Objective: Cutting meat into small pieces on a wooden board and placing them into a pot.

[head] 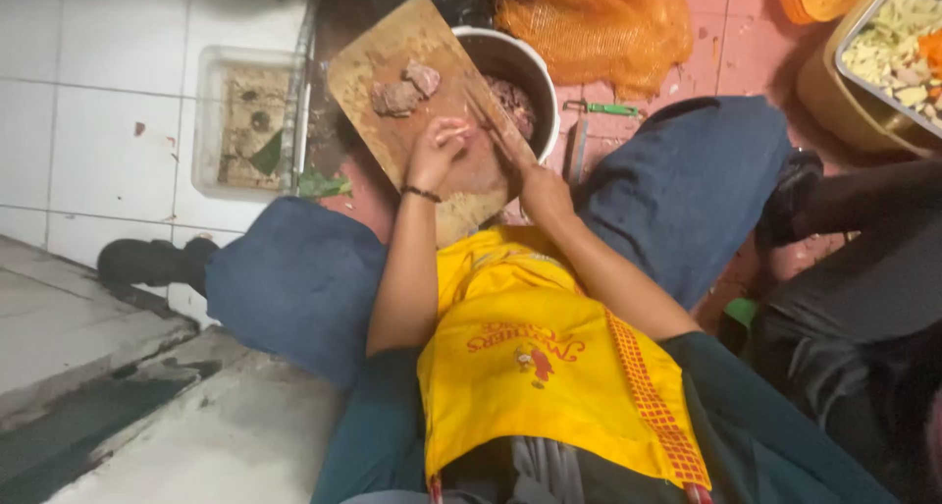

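In the upper middle of the frame, a wooden cutting board [392, 53] rests tilted over the rim of a dark pot [530, 67] that already has dark meat inside. The left hand [435, 151] is closed with the fingertips pinching a small piece of meat [469, 131] against the board. The right hand [543, 192] is closed around the handle of a knife [491, 123], and its blade lies just beside the left fingertips. Two bigger meat chunks [405, 87] wait higher on the board, apart from both hands.

To cut well here, I think the left fingertips should curl back from the blade, because they are very near to it. The board looks not very stable on the pot, so the pressure should go straight down, with short strokes.

In the upper left stands a clear plastic box [245, 121] on the white tiles. An orange net bag [599, 23] lies at the top, and a metal tray [898, 48] with chopped vegetables is in the upper right corner. A yellow apron [530, 367] fills the lower middle.
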